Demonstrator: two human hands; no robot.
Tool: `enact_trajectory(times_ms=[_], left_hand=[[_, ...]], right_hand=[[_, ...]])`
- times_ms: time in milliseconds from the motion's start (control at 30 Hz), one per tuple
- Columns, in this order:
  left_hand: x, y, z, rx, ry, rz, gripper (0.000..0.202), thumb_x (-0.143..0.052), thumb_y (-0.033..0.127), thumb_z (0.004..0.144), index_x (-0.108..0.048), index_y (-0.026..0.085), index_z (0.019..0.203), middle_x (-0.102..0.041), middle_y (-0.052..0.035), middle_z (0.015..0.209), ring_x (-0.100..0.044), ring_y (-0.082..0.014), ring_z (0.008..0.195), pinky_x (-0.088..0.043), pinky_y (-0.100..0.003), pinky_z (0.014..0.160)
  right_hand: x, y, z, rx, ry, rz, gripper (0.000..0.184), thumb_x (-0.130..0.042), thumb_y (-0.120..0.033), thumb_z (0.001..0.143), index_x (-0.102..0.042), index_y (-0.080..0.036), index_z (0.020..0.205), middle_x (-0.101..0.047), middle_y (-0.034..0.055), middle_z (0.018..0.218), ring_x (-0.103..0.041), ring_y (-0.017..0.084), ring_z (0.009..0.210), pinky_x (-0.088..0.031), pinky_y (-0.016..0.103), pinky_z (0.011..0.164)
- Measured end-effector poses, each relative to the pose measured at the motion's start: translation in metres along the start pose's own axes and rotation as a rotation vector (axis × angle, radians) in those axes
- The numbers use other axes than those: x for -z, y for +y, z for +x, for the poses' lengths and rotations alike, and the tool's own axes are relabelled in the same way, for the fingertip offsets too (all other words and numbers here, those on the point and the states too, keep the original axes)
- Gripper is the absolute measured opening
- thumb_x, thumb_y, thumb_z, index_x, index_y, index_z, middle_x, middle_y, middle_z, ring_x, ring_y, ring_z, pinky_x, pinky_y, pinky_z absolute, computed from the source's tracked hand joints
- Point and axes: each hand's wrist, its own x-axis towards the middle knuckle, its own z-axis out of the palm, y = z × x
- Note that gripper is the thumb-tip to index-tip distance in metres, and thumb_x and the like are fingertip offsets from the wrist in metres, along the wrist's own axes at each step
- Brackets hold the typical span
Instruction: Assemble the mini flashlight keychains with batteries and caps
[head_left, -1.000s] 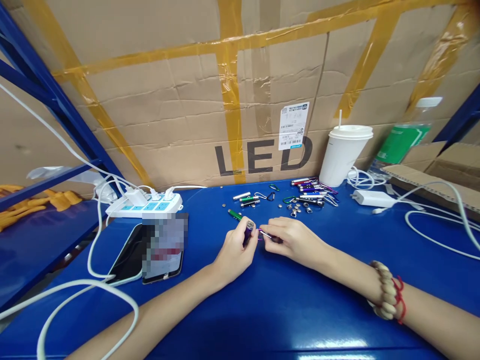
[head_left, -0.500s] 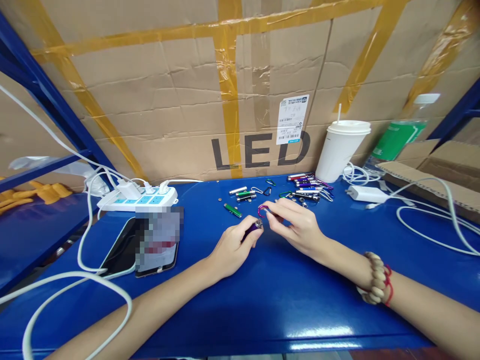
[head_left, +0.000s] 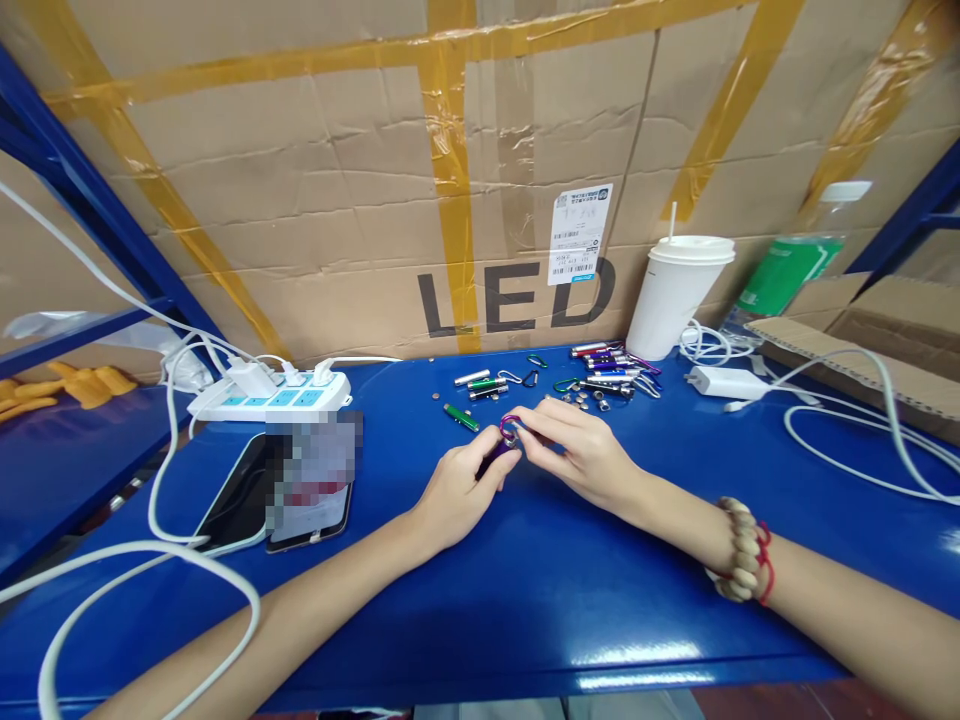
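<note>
Head view: a purple tube (head_left: 496, 452) is gripped in the curled left hand (head_left: 461, 488), over the blue table (head_left: 555, 610); a purple clip (head_left: 509, 421) is pinched in the right hand (head_left: 579, 446) at the tube's end. Beyond, a green tube (head_left: 461, 417) is laid; farther back, more tubes (head_left: 611, 374) are heaped near a white cup (head_left: 673, 305).

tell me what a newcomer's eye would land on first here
Probably the large black LED lettering on the cardboard behind the blue table. Next, near centre, the left hand grips a purple cylinder while the right hand holds a purple clip by its end.
</note>
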Motion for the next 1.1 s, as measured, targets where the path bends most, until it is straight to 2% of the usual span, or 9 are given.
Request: enact_trajectory(times_ms=[100,200,300,467,600,733,833,967,1100], left_hand=[[-0.001,-0.001,0.000,0.010,0.023,-0.021,0.019,-0.037,0.034,0.089,-0.044,0.019,0.079,-0.049,0.0057,0.058,-0.045,-0.0081,0.050,-0.034,-0.020,0.053],[0.000,-0.001,-0.001,0.027,0.044,-0.039,0.017,-0.036,0.034,0.090,-0.046,0.020,0.086,-0.048,0.0062,0.058,-0.046,-0.0082,0.051,-0.035,-0.020,0.053],[0.000,0.000,-0.001,0.022,0.082,-0.021,0.015,-0.037,0.032,0.089,-0.048,0.021,0.090,-0.049,0.0059,0.059,-0.049,-0.0092,0.055,-0.036,-0.020,0.056],[-0.001,-0.001,0.001,0.005,0.181,0.032,0.011,-0.042,0.030,0.087,-0.048,0.021,0.089,-0.058,0.0012,0.079,-0.055,-0.0130,0.073,-0.041,-0.023,0.067],[-0.003,-0.004,0.001,-0.018,0.183,-0.004,0.008,-0.047,0.025,0.084,-0.047,0.021,0.091,-0.057,-0.0013,0.089,-0.055,-0.0145,0.082,-0.044,-0.023,0.067],[-0.003,-0.005,0.002,-0.059,0.172,-0.008,0.005,-0.048,0.021,0.083,-0.047,0.020,0.087,-0.053,-0.0021,0.090,-0.054,-0.0142,0.082,-0.045,-0.020,0.060],[-0.003,-0.004,0.003,-0.047,0.220,-0.008,0.005,-0.050,0.020,0.082,-0.046,0.019,0.086,-0.052,-0.0018,0.089,-0.054,-0.0135,0.081,-0.045,-0.021,0.063],[-0.003,-0.004,0.004,-0.049,0.245,-0.027,0.009,-0.051,0.022,0.083,-0.045,0.019,0.089,-0.053,-0.0017,0.089,-0.055,-0.0138,0.084,-0.044,-0.025,0.074],[-0.004,-0.003,0.004,0.008,0.233,-0.005,0.017,-0.050,0.024,0.083,-0.042,0.019,0.098,-0.051,-0.0006,0.088,-0.051,-0.0085,0.065,-0.042,-0.022,0.062]], right_hand=[[0.000,0.001,-0.001,-0.012,0.013,0.002,0.020,-0.046,-0.017,0.087,-0.058,-0.013,0.103,-0.058,0.0054,0.073,-0.052,0.013,0.067,-0.047,0.025,0.064],[-0.001,0.002,-0.001,-0.037,0.008,0.013,0.021,-0.046,-0.018,0.087,-0.058,-0.014,0.104,-0.057,0.0047,0.072,-0.052,0.013,0.065,-0.047,0.026,0.063],[0.000,0.002,-0.001,-0.089,-0.054,0.065,0.026,-0.044,-0.020,0.087,-0.055,-0.017,0.110,-0.054,0.0036,0.072,-0.051,0.013,0.066,-0.046,0.026,0.063],[0.002,-0.001,-0.002,-0.256,-0.180,0.211,0.037,-0.043,-0.020,0.087,-0.045,-0.022,0.124,-0.049,0.0016,0.079,-0.048,0.011,0.065,-0.046,0.024,0.063],[0.000,-0.002,-0.002,-0.361,-0.234,0.379,0.047,-0.049,-0.025,0.084,-0.038,-0.023,0.129,-0.049,-0.0004,0.077,-0.048,0.010,0.063,-0.046,0.022,0.058],[-0.002,-0.005,0.002,-0.453,-0.277,0.487,0.040,-0.053,-0.029,0.082,-0.049,-0.022,0.121,-0.057,0.0022,0.086,-0.051,0.010,0.064,-0.047,0.022,0.056],[-0.004,-0.007,0.005,-0.522,-0.229,0.511,0.033,-0.054,-0.029,0.080,-0.058,-0.020,0.111,-0.060,0.0048,0.093,-0.053,0.011,0.067,-0.048,0.023,0.057],[-0.006,-0.009,0.005,-0.641,-0.181,0.590,0.029,-0.052,-0.031,0.081,-0.062,-0.016,0.104,-0.062,0.0035,0.079,-0.054,0.011,0.061,-0.047,0.024,0.056],[-0.006,-0.003,0.004,-0.687,-0.042,0.569,0.029,-0.043,-0.031,0.086,-0.060,-0.018,0.106,-0.060,0.0012,0.074,-0.053,0.011,0.059,-0.048,0.025,0.058]])
